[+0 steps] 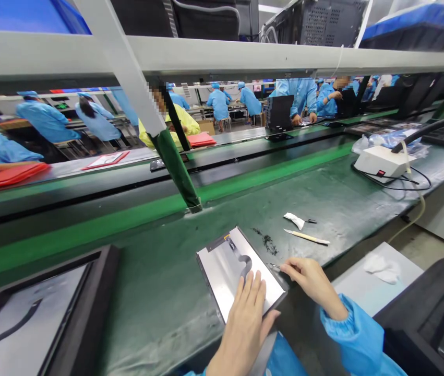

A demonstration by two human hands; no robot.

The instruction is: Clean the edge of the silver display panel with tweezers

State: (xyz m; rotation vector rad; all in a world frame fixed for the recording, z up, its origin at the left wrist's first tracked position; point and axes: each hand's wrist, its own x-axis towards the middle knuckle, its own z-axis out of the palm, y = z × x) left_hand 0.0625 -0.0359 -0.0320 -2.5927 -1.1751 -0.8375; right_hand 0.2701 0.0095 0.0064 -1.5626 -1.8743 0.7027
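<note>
A flat display panel (pixel 218 274) with a silvery back lies at a slant near the front edge of the green bench. A dark flex cable (pixel 247 261) curves across its back. My left hand (pixel 243 318) rests flat on the panel's near part, fingers stretched out and touching the cable's lower end. Close to the panel's right edge, my right hand (pixel 311 280) pinches a thin metal-tipped tool (pixel 275 266); most of it is hidden by the fingers, so its exact kind is unclear. Black scraps (pixel 267 243) lie beyond the panel, and a pale-handled scalpel (pixel 308 237) lies to their right.
A white wad (pixel 294 220) sits behind the scalpel. At left, a black foam tray (pixel 102 277) holds another panel. A white device (pixel 382 163) with cables stands back right. A green post (pixel 178 169) rises from the bench. Several co-workers in blue sit beyond the conveyor.
</note>
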